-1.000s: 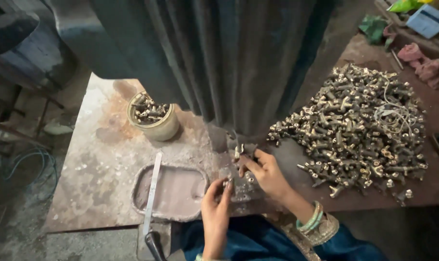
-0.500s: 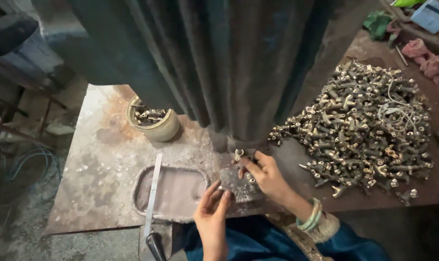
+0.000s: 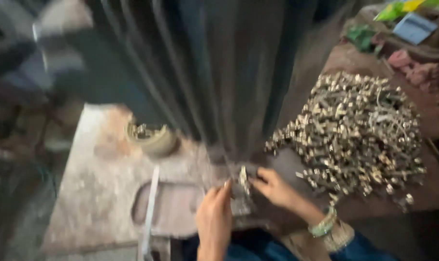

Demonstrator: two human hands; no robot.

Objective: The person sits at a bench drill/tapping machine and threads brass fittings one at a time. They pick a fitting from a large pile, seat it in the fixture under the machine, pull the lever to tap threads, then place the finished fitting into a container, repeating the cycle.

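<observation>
The picture is blurred by motion. My left hand (image 3: 214,220) and my right hand (image 3: 275,188) meet at the base of a dark metal press column (image 3: 224,72). Between the fingertips stands a small brass-coloured metal part (image 3: 243,180); both hands pinch or touch it, and the blur hides the exact grip. My right wrist wears green and gold bangles. A large heap of similar brass parts (image 3: 354,128) lies just right of my right hand.
A rusty metal table (image 3: 98,193) carries a small round bowl (image 3: 151,137) holding a few parts at the left of the column. An oval cut-out (image 3: 168,210) and a long pale handle (image 3: 149,212) lie at the front. Cloth and boxes sit far right.
The view has shifted and blurred. My left hand has risen to meet the right at the part under the column.
</observation>
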